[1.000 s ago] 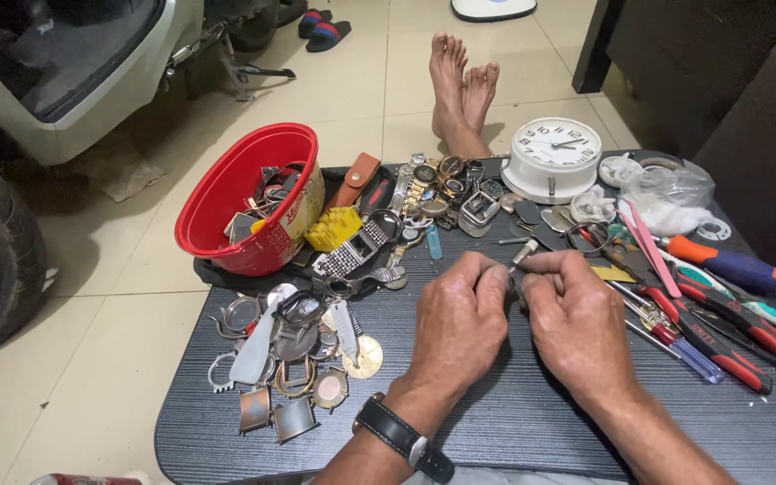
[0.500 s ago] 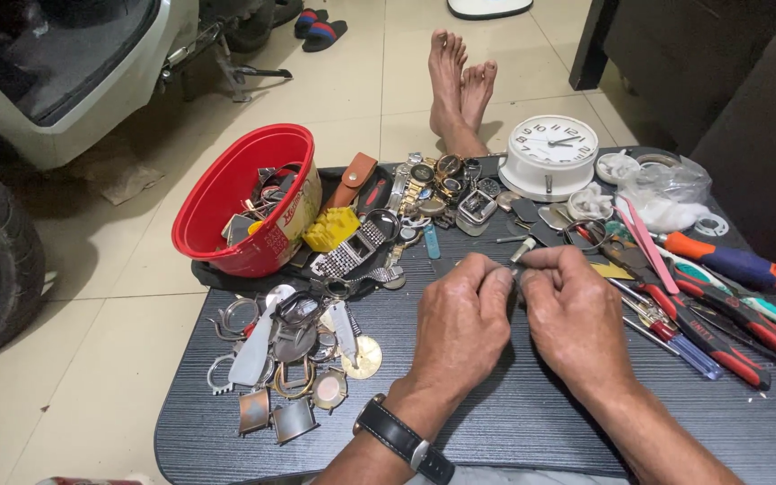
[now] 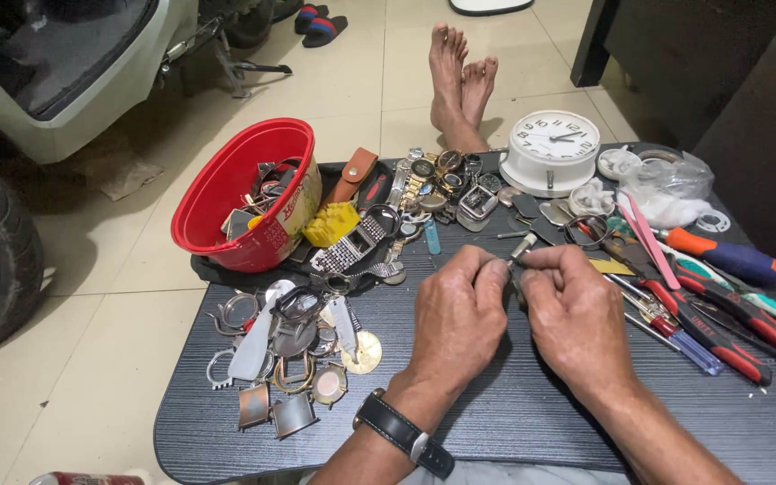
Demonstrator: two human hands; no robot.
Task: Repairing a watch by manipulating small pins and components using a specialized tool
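A person sits at a low dark table strewn with watch parts and tools, seen from above their own hands. Both hands meet near the middle of the table. The left hand, with a black watch strapped at the wrist, is curled narrow, thumb and forefinger pinched together. The right hand is curled the same way, its fingertips touching those of the left. Between them they pinch a small metal piece, a short silvery stub that pokes up just above the fingertips; most of it is hidden by the fingers, so its exact kind cannot be told.

To the left of the hands lies a heap of watch cases and metal rings. Behind that, a red plastic bowl rests tilted at the table's far left edge, holding more parts. A row of wristwatches and straps lies along the far side. A white round clock stands at the far right, beside a clear plastic bag. Just right of the hands lie screwdrivers with red and black handles, pink tweezers and an orange and blue screwdriver. Beyond the table, the person's bare feet rest on the tiled floor.
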